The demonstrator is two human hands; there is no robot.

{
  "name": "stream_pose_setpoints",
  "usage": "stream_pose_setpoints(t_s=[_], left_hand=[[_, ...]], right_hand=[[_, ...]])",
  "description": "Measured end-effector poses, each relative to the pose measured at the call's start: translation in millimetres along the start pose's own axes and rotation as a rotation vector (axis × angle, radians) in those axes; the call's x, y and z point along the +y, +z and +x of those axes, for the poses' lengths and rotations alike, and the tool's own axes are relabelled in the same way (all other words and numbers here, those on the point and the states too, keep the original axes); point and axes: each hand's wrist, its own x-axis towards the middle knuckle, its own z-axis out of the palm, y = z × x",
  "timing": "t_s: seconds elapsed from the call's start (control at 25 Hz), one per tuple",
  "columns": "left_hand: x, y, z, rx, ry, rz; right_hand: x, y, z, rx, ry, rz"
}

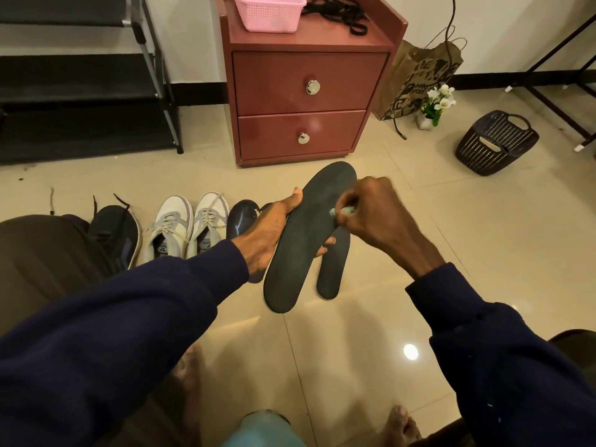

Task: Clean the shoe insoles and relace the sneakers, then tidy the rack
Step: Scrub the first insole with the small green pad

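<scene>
- A person's left hand (267, 233) grips a dark insole (306, 240) by its middle, holding it above the tiled floor (435, 253).
- The right hand (371, 211) is clenched around a small pale green tool (343, 210), its tip pressed to the insole's surface.
- A second insole (332, 272) lies on the floor just beneath.
- White sneakers (187, 227) stand beside a dark shoe (119, 230), before a red-brown cabinet (303, 101).

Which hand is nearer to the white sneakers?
Left. The left hand grips the insole just right of the white sneakers; the right hand is farther right, beyond the insole.
</scene>
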Motion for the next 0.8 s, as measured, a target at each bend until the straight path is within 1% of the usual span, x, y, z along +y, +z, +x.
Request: stream_pose_setpoints(t_s=[0.04, 0.08, 0.12, 0.24, 0.28, 0.32, 0.36, 0.44, 0.48, 0.52, 0.56, 0.64, 0.68, 0.72, 0.8], left_hand=[[-0.4, 0.0, 0.0, -0.007, -0.003, 0.002], [-0.5, 0.5, -0.8, -0.007, -0.001, 0.009], [0.0, -0.3, -1.3, -0.005, 0.001, 0.013], [-1.3, -2.5, -0.9, 0.023, -0.005, -0.004], [-1.7, -2.7, -1.0, 0.025, 0.000, -0.005], [-1.9, -2.1, -1.5, 0.013, -0.001, -0.006], [-1.9, -1.8, -1.6, -0.004, -0.005, -0.006], [-2.4, -1.0, -2.2, -0.023, -0.006, 0.005], [-2.0, -0.7, -3.0, -0.025, -0.003, 0.011], [-1.5, -1.3, -3.0, -0.022, -0.005, 0.009], [-1.7, -2.1, -2.2, -0.014, -0.014, 0.001], [-2.9, -4.0, -1.8, 0.014, -0.025, -0.006], [-4.0, -3.9, -1.4, 0.020, -0.026, -0.005], [-4.2, -3.6, -1.2, 0.016, -0.026, -0.003], [-4.8, -0.5, -1.3, -0.001, -0.036, 0.005]], right_hand=[[7.0, -3.7, 2.6, 0.107, 0.033, -0.034], [11.3, -4.7, 2.2, 0.165, 0.054, -0.028], [9.9, -2.8, -0.3, 0.155, 0.050, 0.019], [-12.1, 6.2, -11.1, -0.121, -0.021, 0.205], [-12.7, 8.8, -10.5, -0.130, -0.032, 0.208], [-7.7, 8.9, -6.3, -0.058, -0.028, 0.171], [0.4, 6.9, -0.8, 0.049, -0.010, 0.123], [19.2, 3.3, 4.2, 0.242, 0.067, 0.041], [22.8, 5.0, 3.2, 0.283, 0.082, 0.042], [21.1, 9.6, 0.7, 0.272, 0.063, 0.062], [13.8, 14.4, -2.8, 0.205, 0.018, 0.088], [-2.8, 20.0, -8.6, -0.006, -0.056, 0.153], [-4.4, 18.4, -7.4, -0.068, -0.057, 0.166], [-0.9, 15.0, -2.4, -0.049, -0.043, 0.150], [16.8, 7.2, 6.0, 0.152, 0.033, 0.079]])
